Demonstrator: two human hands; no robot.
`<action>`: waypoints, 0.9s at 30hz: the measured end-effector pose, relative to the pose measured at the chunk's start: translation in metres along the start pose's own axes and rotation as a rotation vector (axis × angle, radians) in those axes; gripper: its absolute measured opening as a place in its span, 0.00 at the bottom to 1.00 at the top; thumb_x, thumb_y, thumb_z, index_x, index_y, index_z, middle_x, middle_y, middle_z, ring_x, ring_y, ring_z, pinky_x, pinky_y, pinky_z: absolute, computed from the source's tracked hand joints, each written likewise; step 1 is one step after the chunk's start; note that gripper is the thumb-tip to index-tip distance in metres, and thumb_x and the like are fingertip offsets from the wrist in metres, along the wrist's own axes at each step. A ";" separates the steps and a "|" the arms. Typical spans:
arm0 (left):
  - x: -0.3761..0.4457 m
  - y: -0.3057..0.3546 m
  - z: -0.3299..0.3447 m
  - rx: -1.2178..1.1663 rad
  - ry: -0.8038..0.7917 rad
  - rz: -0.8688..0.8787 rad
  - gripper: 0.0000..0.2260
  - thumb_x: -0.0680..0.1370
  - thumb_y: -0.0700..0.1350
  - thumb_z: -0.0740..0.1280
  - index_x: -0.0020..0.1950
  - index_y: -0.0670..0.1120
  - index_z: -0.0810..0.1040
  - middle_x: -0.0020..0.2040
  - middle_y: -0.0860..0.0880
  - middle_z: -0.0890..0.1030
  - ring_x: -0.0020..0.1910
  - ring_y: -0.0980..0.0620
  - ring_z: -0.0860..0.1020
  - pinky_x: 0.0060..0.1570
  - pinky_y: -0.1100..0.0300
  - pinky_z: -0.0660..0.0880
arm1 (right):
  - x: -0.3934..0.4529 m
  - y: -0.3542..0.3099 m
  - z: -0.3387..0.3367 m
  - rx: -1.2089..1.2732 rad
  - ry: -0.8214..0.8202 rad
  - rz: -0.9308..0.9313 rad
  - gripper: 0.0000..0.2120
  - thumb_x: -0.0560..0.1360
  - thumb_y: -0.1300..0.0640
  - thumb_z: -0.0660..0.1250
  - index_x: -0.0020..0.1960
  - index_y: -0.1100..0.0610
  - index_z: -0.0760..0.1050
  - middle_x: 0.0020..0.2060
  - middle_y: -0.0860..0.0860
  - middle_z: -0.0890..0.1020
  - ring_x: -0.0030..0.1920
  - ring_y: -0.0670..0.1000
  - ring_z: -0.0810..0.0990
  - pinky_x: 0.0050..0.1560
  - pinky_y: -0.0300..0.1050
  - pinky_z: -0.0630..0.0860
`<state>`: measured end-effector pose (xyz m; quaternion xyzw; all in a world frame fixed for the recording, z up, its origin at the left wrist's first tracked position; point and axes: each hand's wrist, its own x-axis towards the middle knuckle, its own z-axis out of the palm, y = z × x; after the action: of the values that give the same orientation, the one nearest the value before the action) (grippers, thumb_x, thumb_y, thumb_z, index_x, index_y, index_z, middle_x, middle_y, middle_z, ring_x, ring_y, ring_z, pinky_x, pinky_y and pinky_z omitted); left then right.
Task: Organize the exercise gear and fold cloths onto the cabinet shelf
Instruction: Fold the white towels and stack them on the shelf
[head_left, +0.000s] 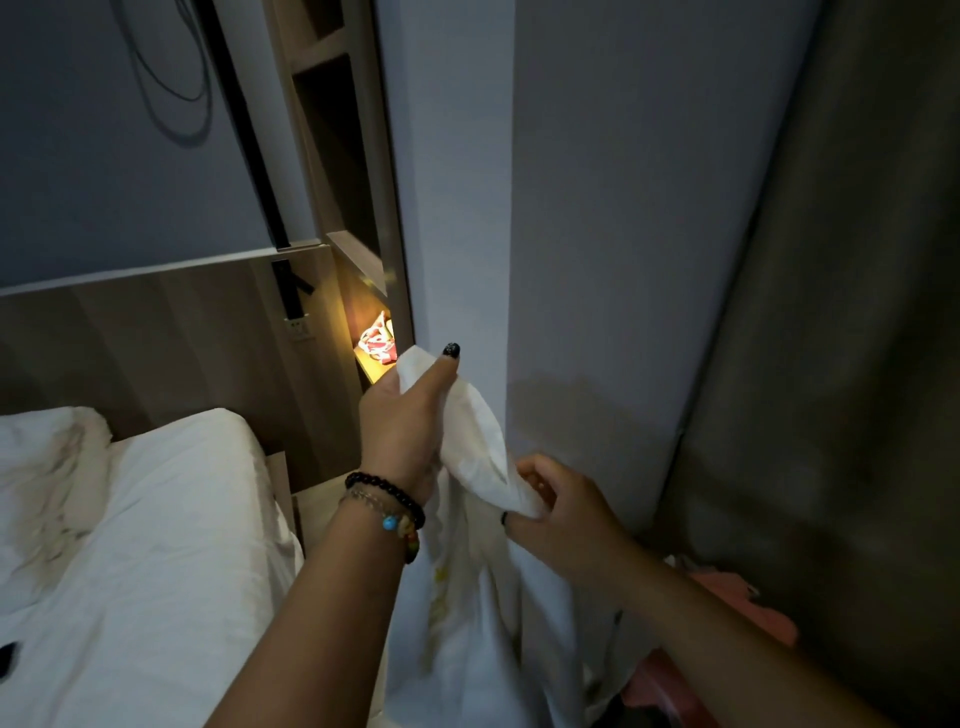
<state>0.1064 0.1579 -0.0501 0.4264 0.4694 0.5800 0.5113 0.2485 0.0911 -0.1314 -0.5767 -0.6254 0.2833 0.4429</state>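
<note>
Beside one bed (156, 519), left hand (402, 421) and right hand (563, 512) each grip one white cloth (480, 447).

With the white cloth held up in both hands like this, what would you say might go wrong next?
1. Much of the white cloth hangs loose below the left hand and right hand, so it may drag or fold unevenly.
2. The lit shelf looks narrow and already holds a red-and-white item; the cloth might knock it.

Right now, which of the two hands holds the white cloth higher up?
The left hand, the one with beaded bracelets on its wrist, grips the white cloth near its top. The right hand pinches it lower, where the cloth hangs down.
</note>
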 end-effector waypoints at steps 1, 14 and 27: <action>0.002 0.000 0.000 -0.026 0.021 -0.011 0.12 0.73 0.53 0.72 0.53 0.50 0.79 0.47 0.49 0.80 0.47 0.50 0.79 0.37 0.59 0.75 | -0.002 0.006 0.000 -0.039 0.022 -0.008 0.13 0.61 0.50 0.69 0.45 0.46 0.74 0.39 0.42 0.80 0.41 0.40 0.79 0.35 0.31 0.73; 0.035 0.015 -0.010 -0.293 0.202 -0.006 0.01 0.72 0.45 0.73 0.41 0.51 0.82 0.38 0.53 0.82 0.39 0.56 0.81 0.32 0.63 0.76 | 0.000 0.045 -0.037 -0.318 0.343 0.041 0.19 0.61 0.57 0.70 0.45 0.43 0.66 0.41 0.40 0.71 0.40 0.46 0.74 0.40 0.41 0.74; 0.053 0.008 -0.041 0.434 0.011 0.460 0.16 0.67 0.49 0.76 0.49 0.56 0.73 0.46 0.58 0.77 0.45 0.61 0.76 0.47 0.60 0.77 | 0.042 0.028 -0.046 -0.047 0.415 0.162 0.12 0.64 0.61 0.61 0.27 0.55 0.61 0.26 0.52 0.61 0.30 0.47 0.62 0.31 0.44 0.57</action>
<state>0.0589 0.2055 -0.0491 0.6175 0.4760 0.5691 0.2613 0.3046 0.1295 -0.1253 -0.6811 -0.4790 0.1782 0.5244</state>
